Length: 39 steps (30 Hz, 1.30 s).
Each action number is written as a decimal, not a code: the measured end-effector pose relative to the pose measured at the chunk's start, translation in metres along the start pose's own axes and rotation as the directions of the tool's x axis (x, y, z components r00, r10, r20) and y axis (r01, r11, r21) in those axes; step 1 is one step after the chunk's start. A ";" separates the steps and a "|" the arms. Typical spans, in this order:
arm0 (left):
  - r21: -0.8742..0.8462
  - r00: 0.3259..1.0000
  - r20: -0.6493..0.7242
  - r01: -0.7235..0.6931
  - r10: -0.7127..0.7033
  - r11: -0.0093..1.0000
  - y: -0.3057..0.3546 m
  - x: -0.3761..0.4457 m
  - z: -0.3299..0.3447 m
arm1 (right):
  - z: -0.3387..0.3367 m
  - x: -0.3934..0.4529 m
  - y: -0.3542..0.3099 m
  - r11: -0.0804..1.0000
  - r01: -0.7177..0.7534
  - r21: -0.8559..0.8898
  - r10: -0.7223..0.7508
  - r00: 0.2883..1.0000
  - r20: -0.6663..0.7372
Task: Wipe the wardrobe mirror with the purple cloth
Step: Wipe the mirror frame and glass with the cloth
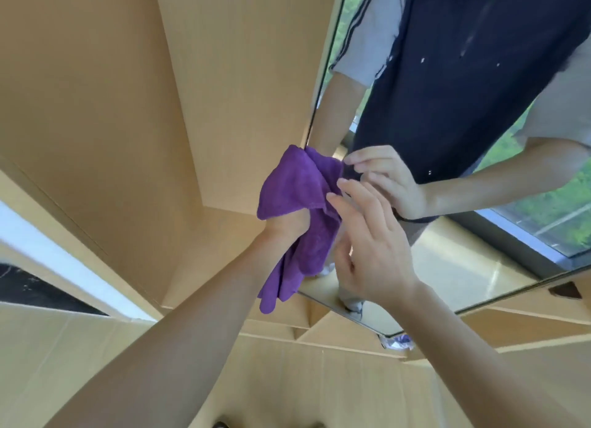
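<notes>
The purple cloth [295,204] is bunched over my left hand [289,227], which grips it against the left edge of the wardrobe mirror [463,261]. A loose end of the cloth hangs below my wrist. My right hand [367,245] is just right of the cloth, fingers straight and spread, their tips at the cloth's edge close to the glass. The mirror shows a person's dark top, bare arms and the reflected hands. Small white specks dot the glass near the top.
Light wooden wardrobe panels [128,108] fill the left side and run below the mirror. A small dark recess [564,290] sits in the wood right of the mirror's lower edge. A window with greenery outside [556,213] shows in the reflection.
</notes>
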<state>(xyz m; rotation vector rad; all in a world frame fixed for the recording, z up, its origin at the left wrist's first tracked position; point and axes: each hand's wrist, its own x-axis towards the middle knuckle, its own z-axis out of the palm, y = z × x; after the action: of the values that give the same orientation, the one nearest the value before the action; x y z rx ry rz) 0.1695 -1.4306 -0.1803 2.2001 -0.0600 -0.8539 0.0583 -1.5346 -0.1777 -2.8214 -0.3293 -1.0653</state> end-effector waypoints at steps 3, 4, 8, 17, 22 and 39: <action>-0.255 0.996 -0.048 -0.090 0.081 0.963 -0.018 0.024 0.019 | 0.017 -0.032 -0.008 0.981 -0.162 0.107 0.156 0.986 0.060; -0.318 0.990 -0.113 -0.115 0.083 0.941 -0.027 0.027 0.025 | 0.022 -0.039 -0.010 0.968 -0.214 0.130 0.202 0.974 0.100; -0.344 0.998 -0.044 0.029 -0.047 0.939 -0.039 0.043 0.035 | 0.040 -0.057 -0.009 0.900 -0.393 0.190 0.342 0.905 0.252; -0.309 0.997 0.015 0.072 -0.071 0.948 -0.090 0.068 0.070 | 0.081 -0.094 -0.011 0.853 -0.518 0.071 0.413 0.751 0.515; -0.319 1.000 -0.013 0.019 -0.024 0.948 -0.110 0.080 0.092 | 0.104 -0.112 -0.011 0.946 -0.317 -0.059 0.285 0.736 0.615; -0.654 0.937 -0.131 0.163 -0.323 0.738 -0.211 0.133 0.190 | 0.149 -0.212 0.008 0.995 -0.103 0.008 0.049 0.541 0.839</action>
<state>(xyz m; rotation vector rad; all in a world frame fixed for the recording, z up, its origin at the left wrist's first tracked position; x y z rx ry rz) 0.1142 -1.4423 -0.4886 1.6486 0.5777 -0.6138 0.0008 -1.5503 -0.4299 -3.0243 -0.2775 0.4319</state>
